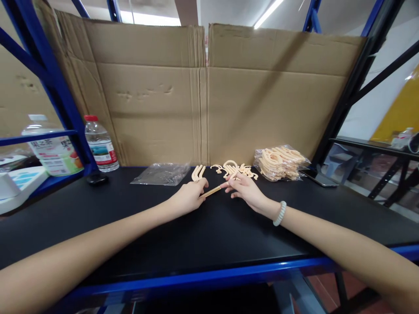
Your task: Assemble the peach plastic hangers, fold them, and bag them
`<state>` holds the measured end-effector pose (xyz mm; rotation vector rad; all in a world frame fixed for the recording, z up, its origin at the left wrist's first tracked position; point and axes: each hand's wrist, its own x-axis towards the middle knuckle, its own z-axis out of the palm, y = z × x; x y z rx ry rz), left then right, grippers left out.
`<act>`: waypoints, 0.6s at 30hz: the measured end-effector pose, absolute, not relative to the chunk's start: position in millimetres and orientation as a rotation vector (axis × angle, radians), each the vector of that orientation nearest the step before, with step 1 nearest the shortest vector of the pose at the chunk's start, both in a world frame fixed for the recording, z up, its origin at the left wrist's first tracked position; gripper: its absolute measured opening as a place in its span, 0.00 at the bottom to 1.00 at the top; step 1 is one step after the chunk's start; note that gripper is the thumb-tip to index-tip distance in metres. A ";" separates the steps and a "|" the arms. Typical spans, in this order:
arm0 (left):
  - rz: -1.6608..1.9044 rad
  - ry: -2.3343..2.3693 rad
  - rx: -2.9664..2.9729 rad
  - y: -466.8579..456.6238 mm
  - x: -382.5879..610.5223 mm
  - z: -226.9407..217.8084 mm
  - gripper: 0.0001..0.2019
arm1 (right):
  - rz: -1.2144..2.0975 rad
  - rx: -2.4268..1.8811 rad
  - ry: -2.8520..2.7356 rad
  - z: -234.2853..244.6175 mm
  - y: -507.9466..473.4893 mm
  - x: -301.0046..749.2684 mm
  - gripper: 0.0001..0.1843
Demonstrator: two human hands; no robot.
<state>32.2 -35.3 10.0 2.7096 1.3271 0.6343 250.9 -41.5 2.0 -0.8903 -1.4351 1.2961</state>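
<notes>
Cardboard (157,96) forms the back wall behind the black table (203,244), as I read it over the remote feed. On the table, by size, I record a bagged pile of pale pieces (279,163) at the right and a clear plastic bag (163,174) lying flat left of centre. Left hand (188,195): thumb and fingers pinched on the near end of a pale strip (212,191). Right hand (247,190): fingers curled at the strip's far end; at this range I cannot tell whether they clamp it or merely touch. Just beyond lie a cluster of loose pieces (244,170) and three curved sticks (197,173).

The strip itself slants between the hands, above the table's middle. I judge it light, fairly stiff, dry rather than slippery, and liable to snap if bent. Recommended hold: a gentle fingertip pinch near each end, without twisting.
</notes>
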 end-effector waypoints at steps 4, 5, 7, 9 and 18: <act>0.597 1.276 2.437 -28.6 23.8 19.5 0.16 | 1.308 -0.926 -1.338 -0.9 -41.2 251.3 0.10; 0.624 1.254 2.355 -28.3 23.4 21.4 0.15 | 1.295 -0.918 -1.323 -1.7 -39.3 251.2 0.09; 0.746 1.191 2.148 -29.4 25.8 23.0 0.16 | 1.287 -0.896 -1.317 -3.9 -36.3 251.1 0.10; 0.929 1.095 1.905 -32.9 31.8 20.7 0.17 | 1.322 -0.864 -1.329 -6.3 -35.8 251.2 0.11; 1.243 0.841 1.617 -50.5 53.2 -4.8 0.14 | 1.634 -0.746 -1.418 -3.2 -48.2 248.1 0.15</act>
